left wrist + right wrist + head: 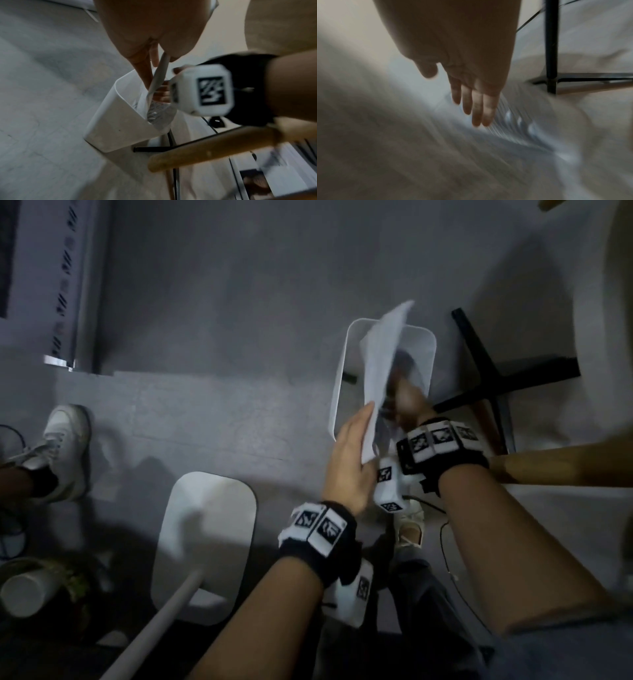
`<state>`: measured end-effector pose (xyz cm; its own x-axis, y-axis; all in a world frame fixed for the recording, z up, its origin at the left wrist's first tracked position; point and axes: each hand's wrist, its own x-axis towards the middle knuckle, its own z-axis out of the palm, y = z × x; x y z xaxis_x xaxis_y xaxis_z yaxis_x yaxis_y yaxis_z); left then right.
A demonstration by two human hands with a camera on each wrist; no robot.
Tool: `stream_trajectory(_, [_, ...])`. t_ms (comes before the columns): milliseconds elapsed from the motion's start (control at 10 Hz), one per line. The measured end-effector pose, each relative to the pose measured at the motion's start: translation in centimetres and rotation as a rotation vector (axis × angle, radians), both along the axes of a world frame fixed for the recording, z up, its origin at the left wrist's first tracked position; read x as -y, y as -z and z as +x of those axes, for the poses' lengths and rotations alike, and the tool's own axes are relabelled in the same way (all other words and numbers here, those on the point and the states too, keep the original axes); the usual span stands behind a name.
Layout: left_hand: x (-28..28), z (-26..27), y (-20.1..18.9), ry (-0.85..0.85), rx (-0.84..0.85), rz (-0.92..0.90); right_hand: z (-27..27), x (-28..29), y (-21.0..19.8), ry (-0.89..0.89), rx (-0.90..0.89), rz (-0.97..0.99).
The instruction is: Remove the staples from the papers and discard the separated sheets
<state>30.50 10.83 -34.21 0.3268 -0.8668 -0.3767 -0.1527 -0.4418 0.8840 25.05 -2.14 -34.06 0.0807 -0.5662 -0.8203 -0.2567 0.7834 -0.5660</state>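
Thin white printed paper sheet pinched in left hand, long axis tilted over white rectangular plastic bin; right hand nearer the opening, fingers straight, empty.

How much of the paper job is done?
Done: sheets already lie in the white bin. In hand: the left hand holds a sheet over the bin, and the right hand reaches in, fingers straight. Left: dropping this sheet; no other papers show.
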Motion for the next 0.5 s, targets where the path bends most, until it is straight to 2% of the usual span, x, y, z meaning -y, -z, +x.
stream_trajectory(100, [2.6, 0.2, 2.1, -0.017, -0.077, 0.033, -1.6, 1.3, -2.5, -0.064, -0.018, -0.063])
stream_trajectory(200, [3.8, 0.3, 3.5, 0.170, -0.153, 0.164, -2.4, 1.7, -3.5, -0.449, -0.233, -0.271])
stream_trajectory(300, [3.5, 0.4, 3.3, 0.346, -0.140, 0.263, -1.9, 1.3, -0.7, -0.737, -0.607, -0.418])
stream_trajectory(400, [2.1, 1.4, 2.9, 0.393, -0.026, 0.320, -1.9, 0.9, 2.3, -0.736, -0.658, -0.408])
stream_trajectory(500, [0.1, 3.4, 1.5, 0.349, 0.108, 0.388, -2.4, -1.4, 2.6, -0.703, -0.592, -0.413])
